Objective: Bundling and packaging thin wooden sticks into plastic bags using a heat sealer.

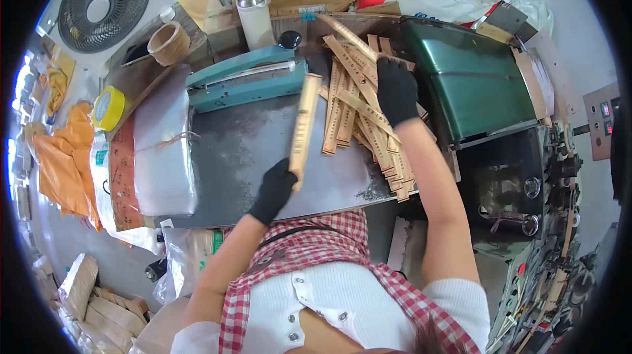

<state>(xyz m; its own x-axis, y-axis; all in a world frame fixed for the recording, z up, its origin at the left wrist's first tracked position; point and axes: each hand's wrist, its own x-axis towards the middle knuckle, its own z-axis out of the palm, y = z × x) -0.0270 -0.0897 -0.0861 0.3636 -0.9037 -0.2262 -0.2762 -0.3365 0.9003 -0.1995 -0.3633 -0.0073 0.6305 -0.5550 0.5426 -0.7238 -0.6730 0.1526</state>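
The left hand point(275, 189), gloved black, grips 1 tan packet point(304, 123) by its lower end, holding it upright just right of the sealer point(247, 81). Farther right of the sealer, the right hand point(397, 90) presses curled fingers onto the packet pile point(359, 117) on the metal table point(243, 156).

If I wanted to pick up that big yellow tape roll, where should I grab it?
Grab the yellow tape roll by its outer rim, coming from above. It seems to lie flat with its hole facing up, so fingers can likely pinch across the ring or hook into the hole.
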